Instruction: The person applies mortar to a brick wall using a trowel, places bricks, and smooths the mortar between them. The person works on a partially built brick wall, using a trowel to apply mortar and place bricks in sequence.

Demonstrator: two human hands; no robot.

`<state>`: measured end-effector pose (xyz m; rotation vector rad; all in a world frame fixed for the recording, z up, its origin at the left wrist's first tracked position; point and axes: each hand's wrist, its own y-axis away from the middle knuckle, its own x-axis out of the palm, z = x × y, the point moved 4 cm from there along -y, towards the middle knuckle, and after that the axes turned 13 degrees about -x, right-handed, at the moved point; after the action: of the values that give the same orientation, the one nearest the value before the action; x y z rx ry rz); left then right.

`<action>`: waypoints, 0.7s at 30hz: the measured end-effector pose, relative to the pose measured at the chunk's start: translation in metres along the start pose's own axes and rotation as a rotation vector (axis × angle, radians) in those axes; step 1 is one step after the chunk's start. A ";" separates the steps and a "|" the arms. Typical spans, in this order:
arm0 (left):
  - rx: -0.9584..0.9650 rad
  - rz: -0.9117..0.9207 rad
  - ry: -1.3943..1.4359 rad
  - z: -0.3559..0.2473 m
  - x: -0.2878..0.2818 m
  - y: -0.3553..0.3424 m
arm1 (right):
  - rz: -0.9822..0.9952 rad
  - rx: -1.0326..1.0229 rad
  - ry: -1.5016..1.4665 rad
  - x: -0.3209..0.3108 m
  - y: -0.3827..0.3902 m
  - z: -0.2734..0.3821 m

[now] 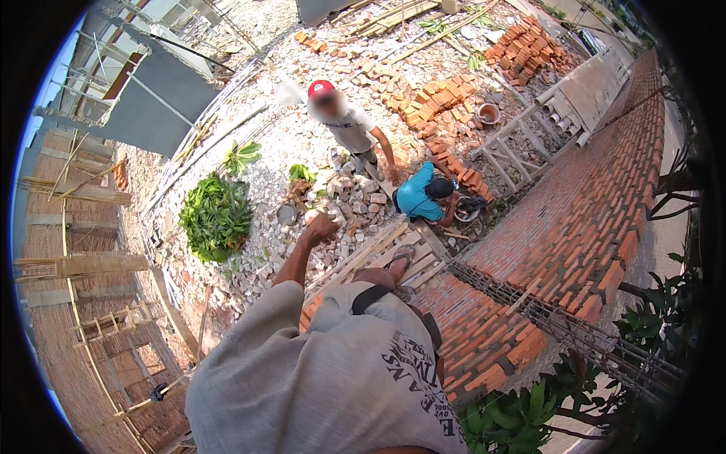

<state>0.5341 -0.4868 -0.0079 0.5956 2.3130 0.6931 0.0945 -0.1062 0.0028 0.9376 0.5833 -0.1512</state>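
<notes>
My left hand (pixel 321 228) is stretched out ahead of me, above the rubble and broken bricks (pixel 364 210) on the ground below. Its fingers look bent, but they are too small in the picture to tell whether they hold anything. My right hand is out of view. One sandalled foot (pixel 401 263) of mine rests on a platform of wooden slats (pixel 425 266). Beside the platform runs a red brick wall (pixel 529 257), near my right side.
Below, a person in a red cap (pixel 352 130) stands facing me; another in a blue shirt (pixel 418 194) bends over a bucket (pixel 469 209). Stacked orange bricks (pixel 525 51), cut leaves (pixel 215 218) and a wooden ladder-like frame (pixel 514 155) lie around. A steel rebar cage (pixel 552 318) crosses the wall.
</notes>
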 end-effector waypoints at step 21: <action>-0.602 -0.316 0.232 -0.149 -0.328 -0.009 | -0.092 0.032 -0.171 0.015 -0.022 -0.072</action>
<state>0.6557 -0.7280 0.2306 -0.1286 2.1631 1.2747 0.0696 -0.0601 -0.0530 0.9192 0.4669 -0.3204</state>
